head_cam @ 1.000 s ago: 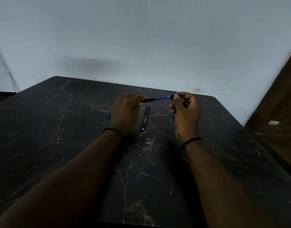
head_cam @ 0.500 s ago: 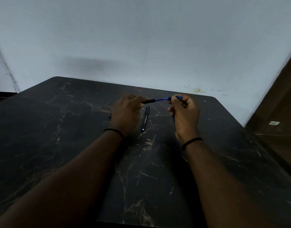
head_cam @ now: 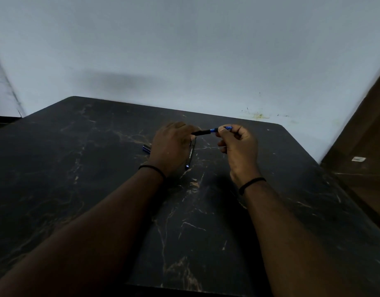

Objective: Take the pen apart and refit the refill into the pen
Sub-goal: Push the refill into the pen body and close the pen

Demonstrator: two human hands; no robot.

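- The tabletop (head_cam: 81,189), dark with pale marbled veining, is seen unchanged against the pictures taken a second and half a second ago; the camera view is held nearly the same.
- Both forearms are extended over the tabletop as before, a dark band being worn on each wrist.
- The left hand (head_cam: 171,146) is closed around one end of the black pen section (head_cam: 201,132), which is held above the tabletop and pointed toward the other hand. Its position is little altered.
- The right hand (head_cam: 238,146) is pinched shut on the blue end piece (head_cam: 227,127), thumb and forefinger doing the holding, the remaining fingers curled in.
- The gap between the two hands is noted as smaller than a second ago. The thin blue refill (head_cam: 213,130), then exposed over a long stretch, is now visible only as a short blue length between the black section and the right thumb.
- This is judged to mean that the refill is being pushed back into the pen section, so the refit step is under way and close to seated; full seating cannot be confirmed.
- A second black pen barrel (head_cam: 190,154) is left lying on the tabletop just right of the left hand, unmoved.
- A small blue piece (head_cam: 146,148), possibly a cap, is left lying just beyond the left hand, partly hidden; these parts are judged still to be fitted.
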